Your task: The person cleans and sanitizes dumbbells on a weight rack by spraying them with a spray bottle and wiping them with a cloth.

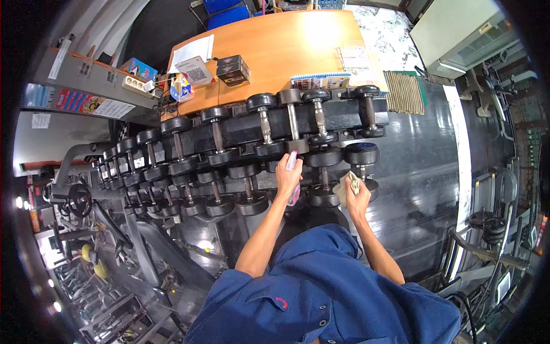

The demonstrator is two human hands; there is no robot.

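The work in hand is wiping down a rack of dumbbells [240,137], and by the look of it the person is busy at the rack's right end, on the lower tier. Whether the long run of weights stretching off to the left has been cleaned cannot be told; nothing on them shows wet or dry.

The left hand [288,178] is wrapped closed around a spray bottle [292,163], its pale nozzle poking up above the knuckles and the pinkish body showing below the palm. It is held just in front of the lower row, near the middle of the rack.

To its right, the right hand [358,198] has its fingers bunched shut on a crumpled cloth [346,186], light beige with some dark marking. The cloth is pressed against, or very close to, the lower right dumbbell [362,157], a big black one with a round head and a chrome handle.

Beyond the rack lies an orange table [286,46] with papers and small boxes on it. The person's blue shirt [321,286] fills the near foreground.
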